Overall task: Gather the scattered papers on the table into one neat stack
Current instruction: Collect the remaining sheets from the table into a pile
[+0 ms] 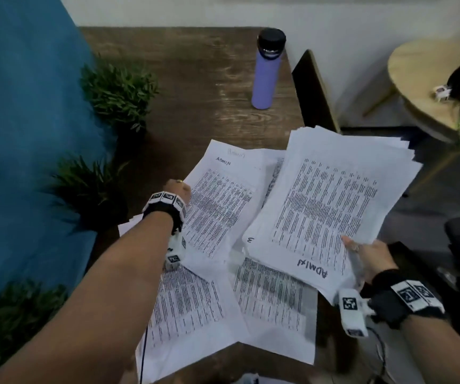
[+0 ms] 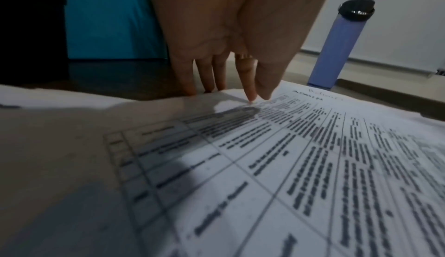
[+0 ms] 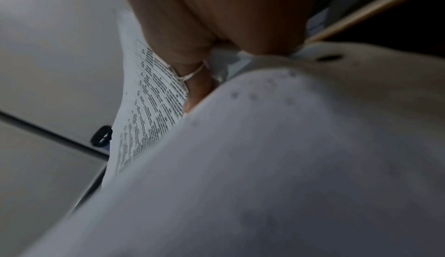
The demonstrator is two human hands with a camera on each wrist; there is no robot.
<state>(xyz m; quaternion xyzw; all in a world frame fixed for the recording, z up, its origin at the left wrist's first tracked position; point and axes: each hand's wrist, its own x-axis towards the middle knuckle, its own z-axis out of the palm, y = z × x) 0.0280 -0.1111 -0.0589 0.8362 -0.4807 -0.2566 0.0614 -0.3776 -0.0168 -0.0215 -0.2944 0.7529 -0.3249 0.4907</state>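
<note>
The right hand point(image 1: 370, 259) pinches a fanned bundle of printed sheets point(image 1: 331, 200), thumb on top, holding it lifted over the right side of the wooden tabletop point(image 1: 195, 87). The left hand point(image 1: 177, 189), fingers straight and pointing down, touches the edge of a loose sheet point(image 1: 220, 206) lying on other scattered papers point(image 1: 270, 297).

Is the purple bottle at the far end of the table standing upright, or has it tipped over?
Upright. The purple bottle stands on its base on the table, black cap on top, apart from the papers.
</note>
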